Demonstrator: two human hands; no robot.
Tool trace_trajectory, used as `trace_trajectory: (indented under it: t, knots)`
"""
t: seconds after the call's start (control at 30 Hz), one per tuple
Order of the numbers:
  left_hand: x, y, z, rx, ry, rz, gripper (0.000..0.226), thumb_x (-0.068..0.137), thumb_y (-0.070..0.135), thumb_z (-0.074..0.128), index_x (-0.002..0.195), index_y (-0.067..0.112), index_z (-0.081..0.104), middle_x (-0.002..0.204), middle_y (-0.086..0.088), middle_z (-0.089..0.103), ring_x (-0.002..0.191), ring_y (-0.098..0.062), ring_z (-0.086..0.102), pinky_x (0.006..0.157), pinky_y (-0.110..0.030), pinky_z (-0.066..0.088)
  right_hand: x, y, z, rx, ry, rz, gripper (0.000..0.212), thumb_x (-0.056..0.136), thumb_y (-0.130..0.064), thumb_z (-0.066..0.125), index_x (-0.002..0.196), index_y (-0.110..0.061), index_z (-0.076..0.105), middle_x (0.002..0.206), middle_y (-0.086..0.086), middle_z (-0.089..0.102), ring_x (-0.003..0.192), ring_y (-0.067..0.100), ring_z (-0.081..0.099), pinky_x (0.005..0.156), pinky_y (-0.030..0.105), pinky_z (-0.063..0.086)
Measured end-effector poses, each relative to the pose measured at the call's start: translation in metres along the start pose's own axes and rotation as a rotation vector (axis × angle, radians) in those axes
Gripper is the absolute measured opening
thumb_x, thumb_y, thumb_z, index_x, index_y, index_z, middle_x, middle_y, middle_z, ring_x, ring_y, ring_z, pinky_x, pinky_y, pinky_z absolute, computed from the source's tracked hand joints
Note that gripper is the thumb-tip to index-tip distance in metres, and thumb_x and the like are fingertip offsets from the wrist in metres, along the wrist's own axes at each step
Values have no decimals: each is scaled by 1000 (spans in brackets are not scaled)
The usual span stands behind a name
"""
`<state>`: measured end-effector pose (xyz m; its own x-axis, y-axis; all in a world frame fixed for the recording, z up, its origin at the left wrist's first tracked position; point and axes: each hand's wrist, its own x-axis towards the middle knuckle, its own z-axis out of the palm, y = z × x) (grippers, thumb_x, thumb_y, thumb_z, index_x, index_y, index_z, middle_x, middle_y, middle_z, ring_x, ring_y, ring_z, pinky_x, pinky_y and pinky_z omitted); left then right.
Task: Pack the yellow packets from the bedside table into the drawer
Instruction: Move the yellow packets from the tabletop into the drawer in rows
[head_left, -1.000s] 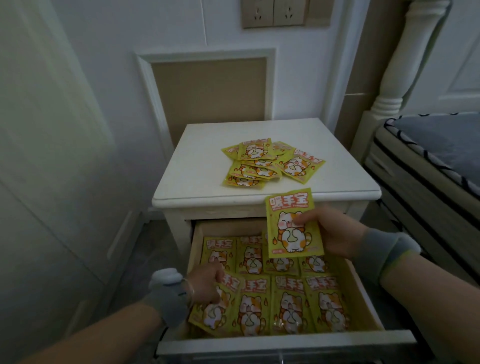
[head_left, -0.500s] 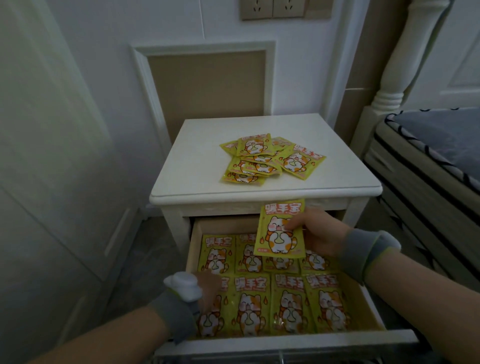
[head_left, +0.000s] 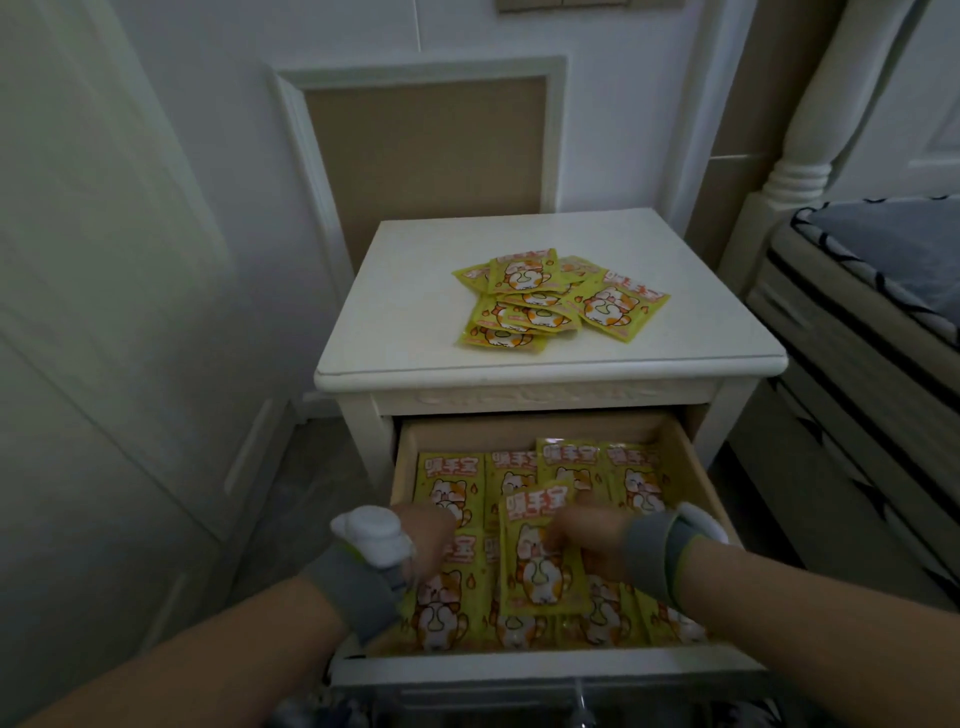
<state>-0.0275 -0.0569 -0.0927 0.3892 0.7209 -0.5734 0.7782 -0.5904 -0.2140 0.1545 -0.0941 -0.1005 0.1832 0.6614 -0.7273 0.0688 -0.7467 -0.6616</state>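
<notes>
White walls and a bed frame flank the cream bedside bench (head_left: 395, 332), where a loose heap of yellow cat-printed packets (head_left: 558, 301) lies well behind both hands. Below, the open wooden drawer (head_left: 696, 478) is lined with rows of such packets. The right hand (head_left: 592, 538) pinches one yellow packet (head_left: 540, 566) over those rows; the left hand (head_left: 428, 535), just beside it, presses on the left-hand rows, its fingers hidden.

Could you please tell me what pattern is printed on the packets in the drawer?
An orange-and-white cartoon cat on yellow packets, under red characters; the head view shows it.
</notes>
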Motion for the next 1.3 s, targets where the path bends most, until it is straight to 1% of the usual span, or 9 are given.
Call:
trace_trajectory:
  t: [0.2,0.3,0.4,0.5,0.73,0.87,0.97,1.13,1.3]
  knots:
    - [-1,-1,-6,-63,54,33,26,97,16,42,113,4,58,101,-13,60,99,-23,58,70,-28,41,-4,15,15,-177,-61,44,58,82,11,51,136,-3,37,119,17,49,103,32,55,95,50,50]
    - [-4,-2,-8,-104,122,61,11,97,16,40,98,14,51,69,-1,41,84,-15,44,49,-20,27,-6,20,20,-299,-68,-4,50,85,6,50,133,-3,38,99,10,45,92,24,49,72,35,52]
    - [-4,-2,-11,-129,130,49,25,97,15,40,112,4,56,100,-12,60,83,-16,42,65,-25,33,-7,18,23,-563,-23,-137,31,83,-4,57,113,-6,53,91,6,50,98,25,58,73,34,53]
    - [-6,-3,-12,-118,147,36,27,97,17,40,114,1,54,101,-13,54,87,-21,52,70,-25,32,-9,21,22,-739,23,-242,6,84,-16,59,89,-12,57,82,1,54,87,18,57,65,25,48]
    - [-9,-1,-15,-104,152,11,29,97,19,40,116,3,55,120,-14,59,108,-29,59,80,-31,45,-4,29,19,-894,85,-267,53,83,-34,65,123,-8,41,116,7,58,106,20,59,79,28,50]
    - [-6,-1,-17,-121,138,5,28,96,24,41,109,6,58,86,-7,54,86,-22,54,69,-28,37,-2,23,14,-923,127,-333,50,80,-40,66,111,-12,39,96,2,56,86,18,57,69,31,50]
    - [-5,-6,-27,-143,184,-17,23,95,28,40,78,15,48,71,0,43,68,-18,45,58,-25,34,-4,5,4,-949,163,-433,30,84,-42,58,77,-18,40,74,-3,45,75,18,51,61,29,44]
    - [-15,-22,-71,-240,391,-59,26,92,37,45,88,19,62,95,-5,66,83,-24,62,62,-26,37,-36,-43,-23,-931,367,-682,37,87,-42,47,60,-18,38,61,-2,45,65,22,48,55,29,34]
    - [-36,-38,-108,-479,613,-58,18,90,41,51,88,27,62,90,2,65,89,-20,61,70,-26,43,-61,-74,-51,-792,609,-966,37,89,-39,48,61,-16,41,56,-1,47,62,24,53,53,29,34]
